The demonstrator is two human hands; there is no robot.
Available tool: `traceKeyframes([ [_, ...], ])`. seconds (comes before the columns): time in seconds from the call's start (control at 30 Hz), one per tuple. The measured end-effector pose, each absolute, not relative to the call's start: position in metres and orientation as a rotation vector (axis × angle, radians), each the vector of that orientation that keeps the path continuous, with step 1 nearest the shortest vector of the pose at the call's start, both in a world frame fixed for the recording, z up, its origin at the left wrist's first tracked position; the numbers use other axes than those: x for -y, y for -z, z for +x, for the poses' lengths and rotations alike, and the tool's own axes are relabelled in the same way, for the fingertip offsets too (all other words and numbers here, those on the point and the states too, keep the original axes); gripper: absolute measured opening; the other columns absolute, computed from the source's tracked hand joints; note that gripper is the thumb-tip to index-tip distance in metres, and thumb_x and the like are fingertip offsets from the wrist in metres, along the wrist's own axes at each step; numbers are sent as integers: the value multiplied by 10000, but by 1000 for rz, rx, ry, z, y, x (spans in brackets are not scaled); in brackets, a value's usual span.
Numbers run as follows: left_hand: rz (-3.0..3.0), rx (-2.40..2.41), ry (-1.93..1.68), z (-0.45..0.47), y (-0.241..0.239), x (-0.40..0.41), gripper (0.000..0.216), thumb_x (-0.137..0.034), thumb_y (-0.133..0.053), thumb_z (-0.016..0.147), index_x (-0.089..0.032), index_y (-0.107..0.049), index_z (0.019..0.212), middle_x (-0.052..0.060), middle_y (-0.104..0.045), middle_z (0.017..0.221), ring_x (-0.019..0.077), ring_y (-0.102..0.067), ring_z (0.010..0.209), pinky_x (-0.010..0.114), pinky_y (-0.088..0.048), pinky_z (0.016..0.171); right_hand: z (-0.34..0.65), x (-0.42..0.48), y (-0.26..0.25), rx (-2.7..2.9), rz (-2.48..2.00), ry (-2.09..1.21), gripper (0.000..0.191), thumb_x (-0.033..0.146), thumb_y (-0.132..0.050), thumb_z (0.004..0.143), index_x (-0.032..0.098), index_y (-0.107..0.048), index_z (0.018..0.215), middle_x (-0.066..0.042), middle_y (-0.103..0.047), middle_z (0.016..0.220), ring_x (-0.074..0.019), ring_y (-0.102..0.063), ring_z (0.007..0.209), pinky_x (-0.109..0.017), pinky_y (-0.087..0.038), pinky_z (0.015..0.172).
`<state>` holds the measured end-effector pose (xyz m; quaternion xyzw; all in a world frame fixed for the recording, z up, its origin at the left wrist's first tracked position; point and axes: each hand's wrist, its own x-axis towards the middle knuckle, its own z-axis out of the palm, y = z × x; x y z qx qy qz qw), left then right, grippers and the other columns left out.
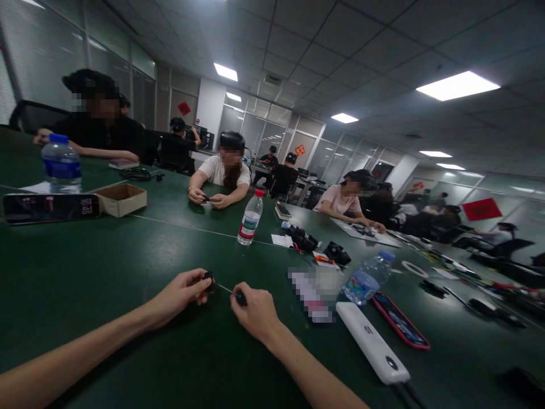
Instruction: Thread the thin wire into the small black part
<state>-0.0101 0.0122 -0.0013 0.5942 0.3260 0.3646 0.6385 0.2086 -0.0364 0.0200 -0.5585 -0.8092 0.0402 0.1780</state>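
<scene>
My left hand (189,292) is closed on a small black block-like part (209,280), held up above the green table between thumb and fingers. My right hand (258,309) grips a screwdriver by its dark handle (240,298). The thin metal shaft (224,289) points left at the black part. Whether its tip touches the part or sits in a screw is too small to tell. Both hands are close together over the near middle of the table.
A red-capped bottle (250,218) stands beyond my hands. To the right are a tilted blue-capped bottle (368,278), a white device (370,343) with a cable and a red-edged phone (402,321). At left lie a phone (51,208) and an open box (121,199). People sit across the table.
</scene>
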Motion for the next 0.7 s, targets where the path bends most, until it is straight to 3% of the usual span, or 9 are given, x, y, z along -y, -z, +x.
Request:
traceKeyframes([
  [0.6, 1360, -681, -758, -14, 5, -13, 356, -472, -585, 834, -155, -606, 994, 39, -592, 868, 154, -522, 725, 279, -414, 677, 211, 39, -19, 2245, -1555, -123, 182, 361, -557, 911, 183, -596, 921, -16, -667, 791, -129, -627, 658, -211, -443, 583],
  [0.7, 1367, -608, -709, -16, -5, -7, 321, -436, -591, 839, -150, -619, 983, 68, -608, 953, 177, -549, 791, 291, -417, 700, 210, 40, -19, 2240, -1461, -129, 209, 354, -582, 884, 184, -582, 1006, -5, -663, 771, -121, -616, 634, -201, -441, 572],
])
